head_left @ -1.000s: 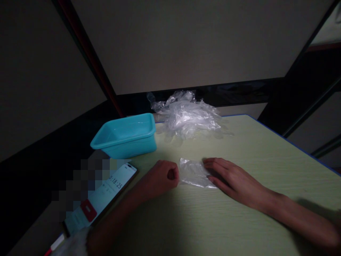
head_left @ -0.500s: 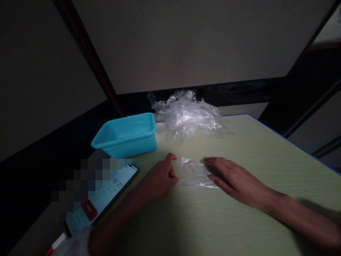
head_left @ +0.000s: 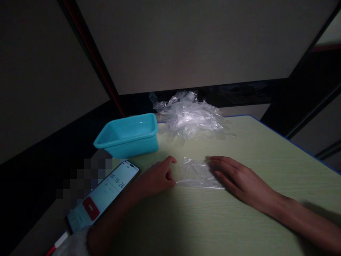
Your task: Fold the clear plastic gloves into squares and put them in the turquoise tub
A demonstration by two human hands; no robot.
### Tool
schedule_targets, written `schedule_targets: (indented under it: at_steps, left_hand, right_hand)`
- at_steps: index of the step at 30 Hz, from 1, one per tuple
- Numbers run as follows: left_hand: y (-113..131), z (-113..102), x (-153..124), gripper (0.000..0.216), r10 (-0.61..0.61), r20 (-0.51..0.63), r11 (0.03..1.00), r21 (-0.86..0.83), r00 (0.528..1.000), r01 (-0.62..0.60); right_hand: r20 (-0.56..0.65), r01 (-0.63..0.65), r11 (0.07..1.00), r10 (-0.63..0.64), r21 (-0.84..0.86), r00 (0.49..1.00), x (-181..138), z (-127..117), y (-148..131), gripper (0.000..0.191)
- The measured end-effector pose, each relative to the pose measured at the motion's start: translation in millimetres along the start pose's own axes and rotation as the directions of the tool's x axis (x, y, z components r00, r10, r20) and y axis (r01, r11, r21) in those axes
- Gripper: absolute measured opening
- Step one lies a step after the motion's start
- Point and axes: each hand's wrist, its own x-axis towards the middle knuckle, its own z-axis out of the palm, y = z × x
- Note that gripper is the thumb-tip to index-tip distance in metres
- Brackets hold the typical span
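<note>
Clear plastic piece (head_left: 198, 174): on the table (head_left: 207, 220) between the two hands, lying flattish and wrinkled, one long side facing the wearer; its right end is under the right hand.
Left hand (head_left: 160, 177): at the plastic's near left corner, forefinger and thumb bent and spread apart, thumb tip at that corner – whether the curled fingers behind grip the film, I cannot tell.
Right hand (head_left: 234, 177): palm down, fingers long and loosely together, unclenched, resting over the plastic's right end.
Phone (head_left: 109, 193): beside the left forearm, screen lit, lying aslant at the table's left side; a pixelated patch sits along its far side.
Timer digits (head_left: 117, 180): dark on the pale screen, reading 00:18:28; the lines beneath are too small to read.
Red button (head_left: 91, 208): low on the screen, with a small pale label – illegible.
Turquoise tub (head_left: 133, 147): upright behind the phone, open at the top, plain-walled.
Clear plastic heap (head_left: 190, 119): crumpled and shiny at the table's far edge, just right of the tub.
Sleeve (head_left: 76, 243): pale and fuzzy, on the left arm.
Table edging (head_left: 287, 139): blue.
</note>
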Motion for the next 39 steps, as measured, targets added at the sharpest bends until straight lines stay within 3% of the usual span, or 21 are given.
schedule_targets:
  at_steps: [3, 6, 9, 11, 15, 21, 28, 34, 39]
  left_hand:
    - [1.6, 0.2, 2.3, 0.043, 0.016, -0.078, 1.000, -0.021, 0.997, -0.018]
    - [8.0, 5.8, 6.1, 0.035, 0.040, -0.229, 0.998, -0.030, 0.973, -0.048]
    - [12.8, 18.6, 9.4, 0.030, 0.145, -0.422, 0.989, 0.077, 0.895, -0.124]
    - [14.6, 29.4, 10.0, 0.027, 0.307, -0.457, 0.948, 0.221, 0.835, -0.227]
    - [20.8, 46.9, 9.2, 0.031, 0.572, -0.239, 0.794, 0.401, 0.785, -0.456]
    - [27.6, 55.8, 12.7, 0.054, 0.574, 0.034, 0.716, 0.464, 0.818, -0.522]
    - [26.6, 57.3, 10.0, 0.056, 0.499, 0.073, 0.748, 0.467, 0.863, -0.472]
    - [27.8, 57.5, 8.7, 0.061, 0.475, 0.097, 0.750, 0.475, 0.875, -0.460]
    - [25.4, 58.3, 7.5, 0.061, 0.468, 0.102, 0.750, 0.480, 0.878, -0.455]
  right_hand:
    - [0.028, -0.015, 0.999, 0.016, -0.052, 0.999, -2.7, 1.7, 0.9, 0.042]
    - [0.094, 0.022, 0.994, -0.012, -0.111, 0.996, -5.7, 5.4, 1.6, 0.052]
    - [0.150, 0.056, 0.993, -0.041, -0.100, 0.988, -6.7, 6.4, 1.7, 0.062]
    - [0.156, 0.051, 0.996, -0.039, -0.074, 0.987, -6.3, 3.4, 3.9, 0.064]
    - [0.117, -0.021, 0.999, 0.025, -0.040, 0.993, -6.1, -11.3, 18.2, 0.057]
    - [0.119, 0.018, 1.000, -0.020, 0.011, 0.993, -9.9, -26.6, 36.3, 0.050]
    - [0.161, 0.123, 0.992, -0.126, 0.029, 0.979, -11.2, -24.5, 27.5, 0.050]
    - [0.330, 0.236, 0.965, -0.261, 0.114, 0.907, -17.9, -27.5, 25.3, 0.072]
    - [0.342, 0.238, 0.959, -0.277, 0.151, 0.898, -24.9, -25.0, 26.8, 0.078]
